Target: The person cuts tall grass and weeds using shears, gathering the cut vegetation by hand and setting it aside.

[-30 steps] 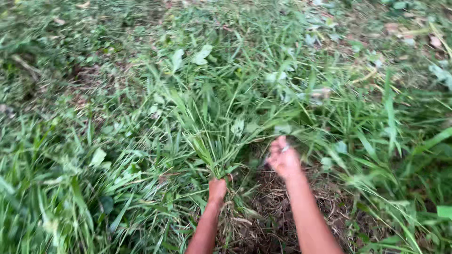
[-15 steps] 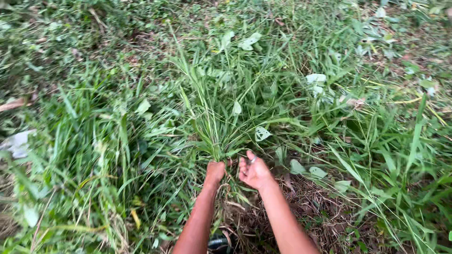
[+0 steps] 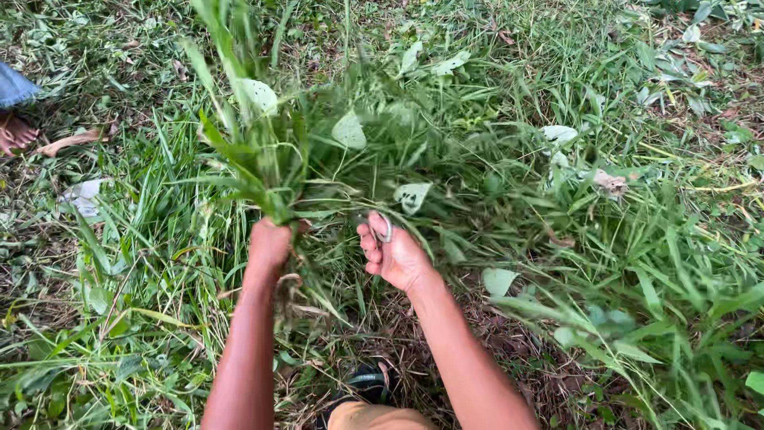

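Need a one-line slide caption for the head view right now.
Left hand grips a bunch of long green grass lifted off the ground, while the right hand holds a small metal tool beside it.

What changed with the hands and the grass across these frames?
The left hand has lifted its gripped bunch of grass clear of the ground. The right hand moved beside it with a small metal blade. The surrounding grass stays uncut.

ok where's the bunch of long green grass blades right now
In the head view, the bunch of long green grass blades stands left of centre, gripped at its base by the left hand, with the right hand just to its right.
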